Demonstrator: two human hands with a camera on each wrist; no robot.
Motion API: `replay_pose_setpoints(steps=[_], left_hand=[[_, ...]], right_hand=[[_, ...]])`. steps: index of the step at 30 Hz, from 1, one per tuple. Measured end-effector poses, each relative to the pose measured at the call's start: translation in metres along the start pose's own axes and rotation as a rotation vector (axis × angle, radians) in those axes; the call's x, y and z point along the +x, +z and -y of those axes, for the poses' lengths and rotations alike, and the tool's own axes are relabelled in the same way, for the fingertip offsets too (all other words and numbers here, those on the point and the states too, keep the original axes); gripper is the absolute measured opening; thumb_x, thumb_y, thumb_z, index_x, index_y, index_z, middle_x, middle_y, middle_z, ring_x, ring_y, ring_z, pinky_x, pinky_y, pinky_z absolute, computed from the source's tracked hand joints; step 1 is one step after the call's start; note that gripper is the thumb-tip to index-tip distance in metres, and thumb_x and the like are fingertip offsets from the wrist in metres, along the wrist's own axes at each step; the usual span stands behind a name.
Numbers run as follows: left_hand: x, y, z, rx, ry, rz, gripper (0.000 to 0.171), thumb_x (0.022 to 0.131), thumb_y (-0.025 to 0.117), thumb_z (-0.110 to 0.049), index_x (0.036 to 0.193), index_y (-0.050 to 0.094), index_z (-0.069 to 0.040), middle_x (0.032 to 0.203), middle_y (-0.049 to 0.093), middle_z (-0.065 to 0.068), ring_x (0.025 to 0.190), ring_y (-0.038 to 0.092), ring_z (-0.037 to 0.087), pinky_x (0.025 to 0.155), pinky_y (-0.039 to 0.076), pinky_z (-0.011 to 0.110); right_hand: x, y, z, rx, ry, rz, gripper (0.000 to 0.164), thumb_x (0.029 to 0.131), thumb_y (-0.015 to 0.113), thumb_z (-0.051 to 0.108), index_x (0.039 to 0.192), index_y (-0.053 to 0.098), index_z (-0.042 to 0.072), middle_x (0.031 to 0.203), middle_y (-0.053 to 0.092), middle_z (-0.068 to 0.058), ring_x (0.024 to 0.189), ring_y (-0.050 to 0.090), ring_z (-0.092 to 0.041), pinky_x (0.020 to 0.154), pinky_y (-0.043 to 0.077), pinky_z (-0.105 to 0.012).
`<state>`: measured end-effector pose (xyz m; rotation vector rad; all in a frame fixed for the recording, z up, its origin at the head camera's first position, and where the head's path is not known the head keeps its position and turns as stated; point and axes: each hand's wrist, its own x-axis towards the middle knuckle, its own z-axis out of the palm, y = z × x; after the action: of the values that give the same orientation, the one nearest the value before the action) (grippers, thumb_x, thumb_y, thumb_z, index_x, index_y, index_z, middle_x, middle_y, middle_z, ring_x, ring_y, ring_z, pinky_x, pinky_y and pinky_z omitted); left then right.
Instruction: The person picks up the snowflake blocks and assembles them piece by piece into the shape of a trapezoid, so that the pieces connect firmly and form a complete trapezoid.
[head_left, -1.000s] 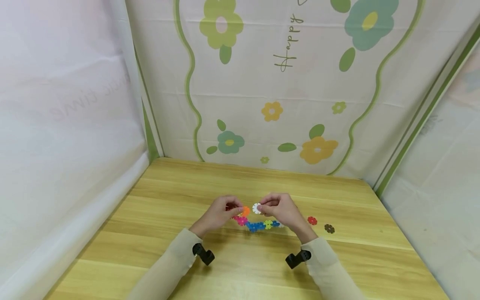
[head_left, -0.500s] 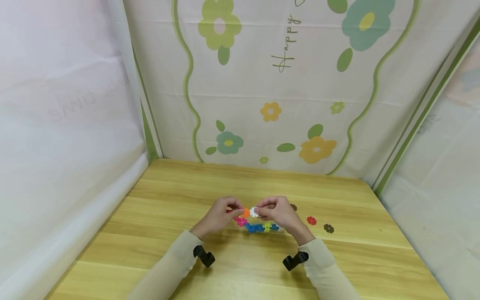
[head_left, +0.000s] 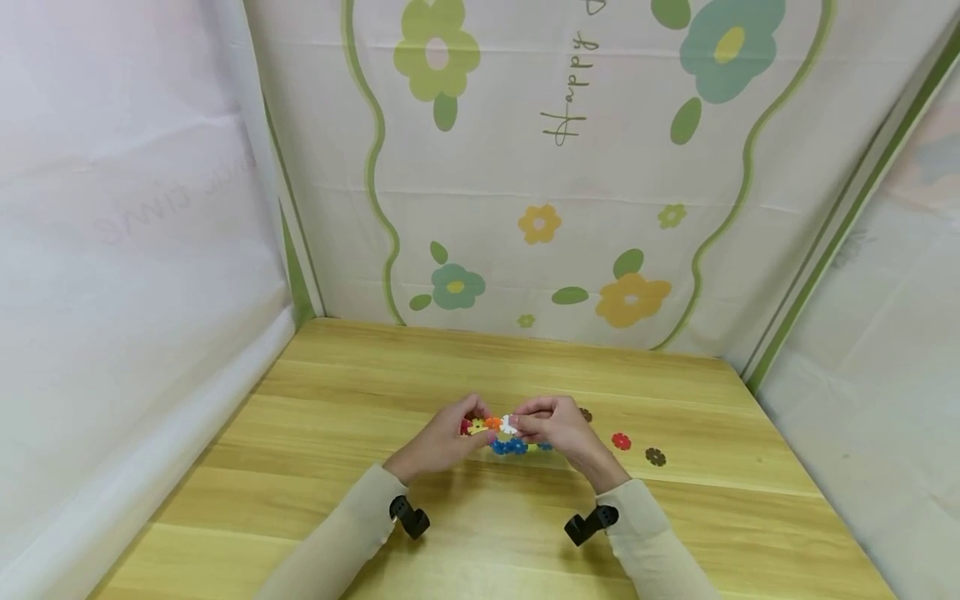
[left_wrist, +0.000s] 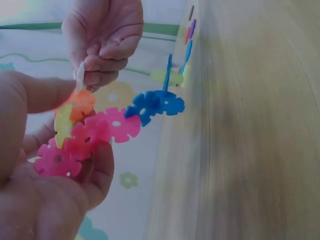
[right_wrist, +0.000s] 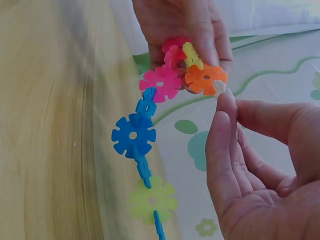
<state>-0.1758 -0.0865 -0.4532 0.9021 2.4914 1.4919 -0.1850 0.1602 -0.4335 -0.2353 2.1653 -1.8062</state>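
My left hand (head_left: 442,439) grips one end of a chain of plastic snowflake discs. Pink discs (left_wrist: 57,157), a yellow disc (left_wrist: 63,125) and an orange disc (right_wrist: 202,79) sit by its fingers. Between thumb and fingertips, my right hand (head_left: 558,429) pinches a white snowflake disc (head_left: 507,425), whose edge meets the orange one. Whether their slots are fully engaged cannot be told. Blue discs (right_wrist: 131,136) and a yellow-green disc (right_wrist: 154,200) continue the chain downward; in the head view its far end is hidden behind my right hand.
On the wooden table (head_left: 480,533), a red disc (head_left: 621,442) and a brown disc (head_left: 656,457) lie right of my hands. Another brown disc (head_left: 586,414) lies just beyond the right hand. Printed fabric walls (head_left: 480,167) enclose the back and sides.
The white disc came left in my right hand from a gap to contact with the orange disc. My left hand's grip shifted, with the thumb lower and more of the yellow disc showing.
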Motion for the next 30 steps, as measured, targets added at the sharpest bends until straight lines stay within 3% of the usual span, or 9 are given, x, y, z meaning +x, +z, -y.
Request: replay_pose_setpoints(steps=[4, 11, 21, 25, 30], left_hand=[[-0.002, -0.001, 0.0, 0.028, 0.057, -0.006, 0.012, 0.106, 0.066, -0.022, 0.114, 0.06, -0.016, 0.111, 0.067, 0.001, 0.096, 0.057, 0.016, 0.081, 0.046, 0.026], [-0.001, -0.001, -0.002, 0.027, 0.096, -0.018, 0.01, 0.108, 0.063, -0.02, 0.11, 0.058, -0.012, 0.103, 0.068, 0.006, 0.079, 0.047, 0.017, 0.07, 0.038, 0.024], [-0.001, 0.0, -0.006, 0.104, 0.167, -0.059, 0.008, 0.109, 0.061, -0.018, 0.11, 0.058, -0.011, 0.094, 0.064, 0.003, 0.074, 0.043, 0.007, 0.067, 0.037, 0.022], [-0.001, 0.0, -0.007, 0.132, 0.158, -0.058, 0.007, 0.107, 0.064, -0.015, 0.109, 0.059, -0.011, 0.097, 0.065, 0.003, 0.076, 0.044, 0.009, 0.07, 0.038, 0.023], [-0.003, 0.001, -0.005, 0.111, 0.082, 0.003, 0.017, 0.101, 0.073, -0.016, 0.112, 0.061, -0.012, 0.108, 0.067, 0.001, 0.09, 0.057, 0.011, 0.077, 0.051, 0.023]], right_hand=[[-0.001, 0.002, 0.001, 0.006, 0.004, -0.013, 0.028, 0.097, 0.079, 0.015, 0.113, 0.073, -0.007, 0.096, 0.08, -0.007, 0.084, 0.078, -0.019, 0.082, 0.066, -0.037], [-0.003, 0.008, 0.006, 0.025, 0.001, -0.078, 0.022, 0.094, 0.081, 0.012, 0.108, 0.076, -0.005, 0.094, 0.08, -0.009, 0.078, 0.077, -0.019, 0.082, 0.066, -0.041], [-0.009, 0.02, 0.013, 0.041, -0.021, -0.182, 0.017, 0.095, 0.079, 0.009, 0.107, 0.077, -0.004, 0.095, 0.08, -0.013, 0.078, 0.078, -0.019, 0.081, 0.066, -0.04], [-0.009, 0.022, 0.011, 0.016, -0.032, -0.185, 0.018, 0.095, 0.079, 0.01, 0.107, 0.078, -0.003, 0.096, 0.08, -0.013, 0.078, 0.078, -0.02, 0.081, 0.066, -0.042], [-0.01, 0.018, 0.004, -0.016, -0.013, -0.145, 0.018, 0.096, 0.078, 0.009, 0.108, 0.077, -0.004, 0.098, 0.08, -0.013, 0.08, 0.078, -0.023, 0.082, 0.066, -0.043]])
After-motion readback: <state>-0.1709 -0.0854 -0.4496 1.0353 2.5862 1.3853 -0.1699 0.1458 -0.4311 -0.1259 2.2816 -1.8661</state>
